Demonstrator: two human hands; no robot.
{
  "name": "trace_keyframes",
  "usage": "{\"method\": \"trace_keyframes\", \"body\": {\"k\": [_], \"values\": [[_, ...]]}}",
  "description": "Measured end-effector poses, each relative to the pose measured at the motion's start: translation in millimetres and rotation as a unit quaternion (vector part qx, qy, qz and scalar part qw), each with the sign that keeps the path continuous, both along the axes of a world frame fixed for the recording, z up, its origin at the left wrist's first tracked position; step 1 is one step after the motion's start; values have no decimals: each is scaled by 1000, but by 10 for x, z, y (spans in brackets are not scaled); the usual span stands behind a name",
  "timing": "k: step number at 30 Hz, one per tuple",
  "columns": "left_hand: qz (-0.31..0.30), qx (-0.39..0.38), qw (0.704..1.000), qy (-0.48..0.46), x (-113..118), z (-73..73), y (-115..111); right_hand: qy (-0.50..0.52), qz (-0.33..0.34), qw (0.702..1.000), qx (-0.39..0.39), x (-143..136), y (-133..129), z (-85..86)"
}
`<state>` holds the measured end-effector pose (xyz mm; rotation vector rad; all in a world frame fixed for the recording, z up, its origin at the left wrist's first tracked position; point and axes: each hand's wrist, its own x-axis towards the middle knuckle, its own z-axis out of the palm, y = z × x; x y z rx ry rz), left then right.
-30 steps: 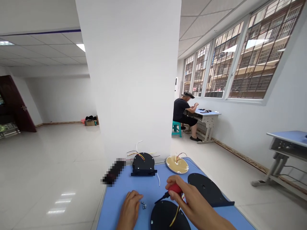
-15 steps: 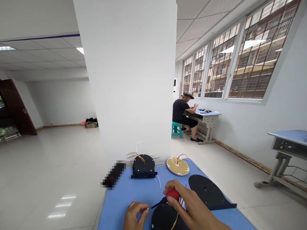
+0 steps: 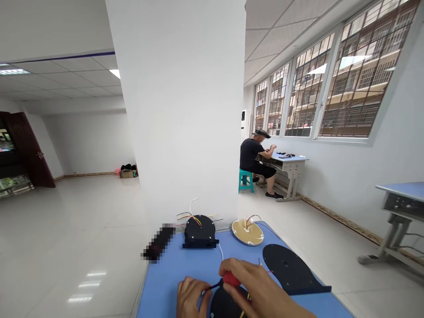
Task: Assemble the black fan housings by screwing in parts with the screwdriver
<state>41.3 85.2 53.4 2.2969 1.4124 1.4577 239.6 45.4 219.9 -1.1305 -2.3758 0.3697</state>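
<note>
My right hand [image 3: 247, 285] is closed round the red handle of a screwdriver [image 3: 231, 278], its dark shaft pointing left. The screwdriver's tip reaches the fingertips of my left hand [image 3: 192, 296], which are pinched on a tiny screw, now mostly hidden by the fingers. Below both hands lies a round black plate [image 3: 222, 304] with yellow wires, partly covered by my right hand. Farther right on the blue table rests another black plate [image 3: 291, 269] with a straight flanged edge.
At the table's [image 3: 168, 274] back stand a black round unit [image 3: 200, 234] with coloured wires and a gold-coloured disc [image 3: 247, 232] with wires. A pixelated dark object [image 3: 159, 243] lies at the left edge. A white pillar [image 3: 185, 110] rises behind. A person [image 3: 253, 152] sits at a far desk.
My right hand has moved left, bringing the screwdriver's tip to my left fingertips. My left hand has shifted slightly right, and the small screw is less visible. The view has turned a little.
</note>
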Motion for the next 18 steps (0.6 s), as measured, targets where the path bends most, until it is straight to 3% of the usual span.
{"method": "trace_keyframes", "body": {"k": [6,10,14,18], "values": [[-26,-69,997,21,372,-43,199,-27,-21,999,-41,44,133,83],[-11,-75,997,17,554,-95,263,-20,-86,995,-50,54,285,46],[2,-64,998,27,615,-150,280,4,-142,989,-40,25,424,-82],[12,-72,997,40,585,-252,308,-5,-101,994,-49,12,455,-180]]}}
